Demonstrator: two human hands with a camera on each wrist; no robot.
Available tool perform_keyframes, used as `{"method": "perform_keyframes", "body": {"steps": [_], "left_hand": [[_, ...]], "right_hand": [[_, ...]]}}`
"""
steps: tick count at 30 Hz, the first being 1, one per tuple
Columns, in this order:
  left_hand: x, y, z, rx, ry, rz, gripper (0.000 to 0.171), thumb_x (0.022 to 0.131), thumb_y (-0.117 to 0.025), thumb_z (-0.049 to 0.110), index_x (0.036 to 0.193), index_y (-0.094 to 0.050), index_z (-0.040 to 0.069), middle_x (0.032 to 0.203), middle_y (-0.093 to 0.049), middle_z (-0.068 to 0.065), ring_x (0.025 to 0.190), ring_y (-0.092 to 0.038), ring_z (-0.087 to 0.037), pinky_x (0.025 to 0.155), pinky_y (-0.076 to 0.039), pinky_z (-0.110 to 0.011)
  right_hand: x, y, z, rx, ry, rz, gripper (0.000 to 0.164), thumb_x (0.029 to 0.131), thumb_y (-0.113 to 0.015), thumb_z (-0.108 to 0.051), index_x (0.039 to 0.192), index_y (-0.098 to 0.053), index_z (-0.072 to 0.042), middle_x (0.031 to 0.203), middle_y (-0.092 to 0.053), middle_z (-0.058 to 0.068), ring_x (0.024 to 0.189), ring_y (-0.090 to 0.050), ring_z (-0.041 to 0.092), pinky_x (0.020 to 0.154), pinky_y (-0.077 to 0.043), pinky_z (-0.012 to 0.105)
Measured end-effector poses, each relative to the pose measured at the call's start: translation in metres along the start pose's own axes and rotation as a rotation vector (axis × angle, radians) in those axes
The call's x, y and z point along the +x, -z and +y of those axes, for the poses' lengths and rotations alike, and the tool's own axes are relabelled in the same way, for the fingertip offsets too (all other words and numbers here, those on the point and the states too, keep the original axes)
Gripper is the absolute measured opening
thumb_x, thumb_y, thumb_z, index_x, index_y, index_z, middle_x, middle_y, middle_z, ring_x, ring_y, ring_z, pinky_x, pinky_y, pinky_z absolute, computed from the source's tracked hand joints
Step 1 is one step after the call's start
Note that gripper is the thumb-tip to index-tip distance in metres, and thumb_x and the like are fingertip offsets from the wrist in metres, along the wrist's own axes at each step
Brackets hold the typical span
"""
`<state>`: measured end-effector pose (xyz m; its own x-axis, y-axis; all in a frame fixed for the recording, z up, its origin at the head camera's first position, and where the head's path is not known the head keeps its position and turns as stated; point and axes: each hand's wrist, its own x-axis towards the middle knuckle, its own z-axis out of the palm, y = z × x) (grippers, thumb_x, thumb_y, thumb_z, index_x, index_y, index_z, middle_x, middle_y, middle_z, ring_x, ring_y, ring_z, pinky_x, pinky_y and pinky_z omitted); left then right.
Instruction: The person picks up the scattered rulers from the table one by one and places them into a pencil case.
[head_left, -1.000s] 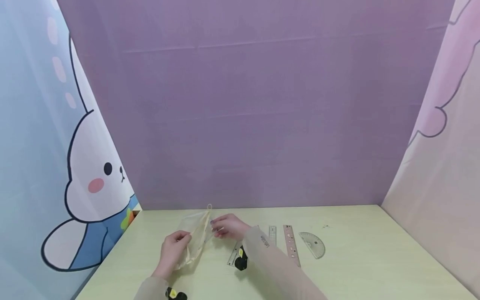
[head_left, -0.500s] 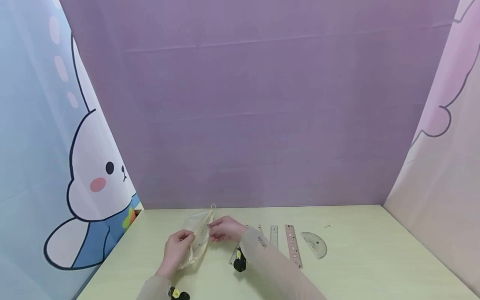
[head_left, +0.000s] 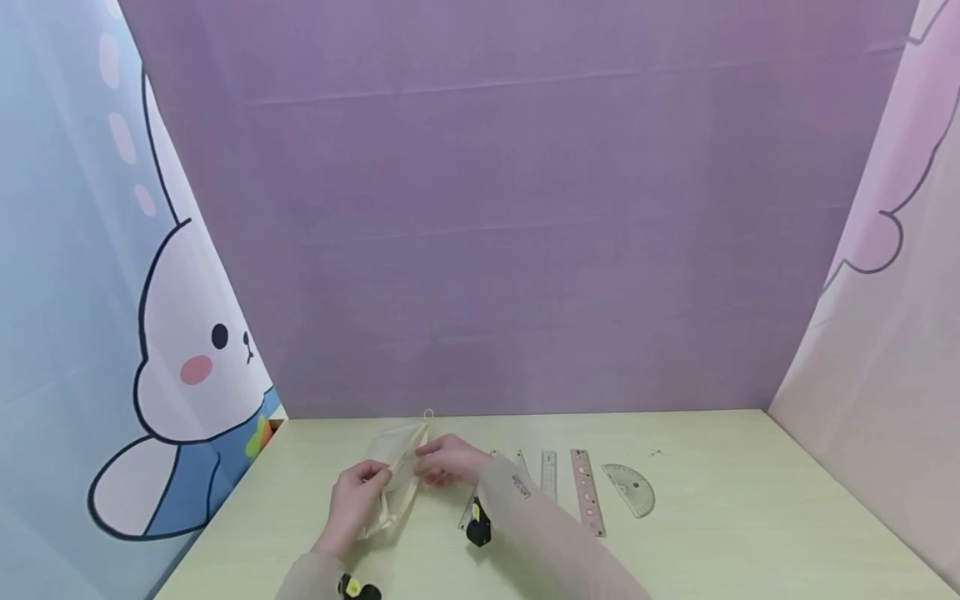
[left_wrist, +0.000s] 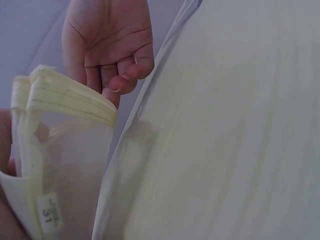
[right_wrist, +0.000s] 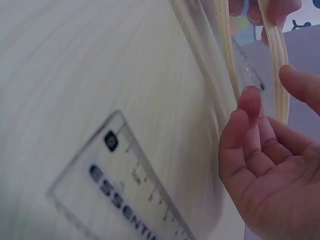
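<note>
My left hand pinches a see-through mesh pouch with cream zipper trim, its mouth towards the right. A small loop stands at the pouch's far end, and a white label reading 31 shows in the left wrist view. My right hand is at the mouth, fingers loosely bent and thumb apart, its thumb tip at the trim. Just beyond those fingertips, a clear plastic piece with a dark corner spot shows between the pouch's edges. Under my right forearm lies a clear ruler printed ESSENTIAL.
Right of my sleeve, a small clear ruler, a pink ruler and a clear protractor lie on the pale table. Another clear piece is partly hidden by the sleeve. A purple backdrop rises behind the table.
The clear piece in my right hand has gone further into the pouch, and the right fingers have come up to the mouth. My left hand keeps its hold on the pouch.
</note>
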<state>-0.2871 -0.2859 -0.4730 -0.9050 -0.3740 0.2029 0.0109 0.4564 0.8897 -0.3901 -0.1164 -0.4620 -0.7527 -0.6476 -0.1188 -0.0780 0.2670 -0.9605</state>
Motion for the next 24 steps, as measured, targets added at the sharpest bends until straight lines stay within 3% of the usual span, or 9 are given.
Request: {"method": "perform_keyframes", "body": {"steps": [13,17,24], "left_hand": [[-0.001,0.000,-0.001,0.025,0.000,-0.013,0.018,0.087,-0.064,0.016,0.098,-0.072,0.002,0.084,-0.065,-0.003,0.077,-0.054,-0.016,0.070,-0.043,-0.030],[0.000,0.000,-0.001,0.019,0.003,-0.004,0.018,0.086,-0.064,0.015,0.097,-0.071,0.002,0.083,-0.064,-0.002,0.076,-0.053,-0.015,0.069,-0.043,-0.029],[-0.002,0.002,0.005,0.028,-0.001,0.002,0.019,0.088,-0.063,0.015,0.099,-0.070,0.001,0.082,-0.064,-0.004,0.072,-0.053,-0.016,0.063,-0.044,-0.027]], "right_hand": [[-0.011,0.017,-0.003,-0.033,0.045,-0.010,0.037,0.091,-0.064,-0.016,0.125,-0.063,-0.002,0.107,-0.069,0.010,0.089,-0.066,0.032,0.076,-0.054,0.042],[-0.018,0.033,-0.001,-0.066,0.072,0.052,0.036,0.093,-0.062,-0.017,0.125,-0.062,-0.001,0.111,-0.067,0.012,0.093,-0.065,0.034,0.080,-0.052,0.046],[-0.033,0.065,0.009,-0.331,0.115,0.231,0.032,0.091,-0.065,-0.020,0.116,-0.066,0.001,0.105,-0.068,0.007,0.093,-0.064,0.027,0.081,-0.050,0.041]]}}
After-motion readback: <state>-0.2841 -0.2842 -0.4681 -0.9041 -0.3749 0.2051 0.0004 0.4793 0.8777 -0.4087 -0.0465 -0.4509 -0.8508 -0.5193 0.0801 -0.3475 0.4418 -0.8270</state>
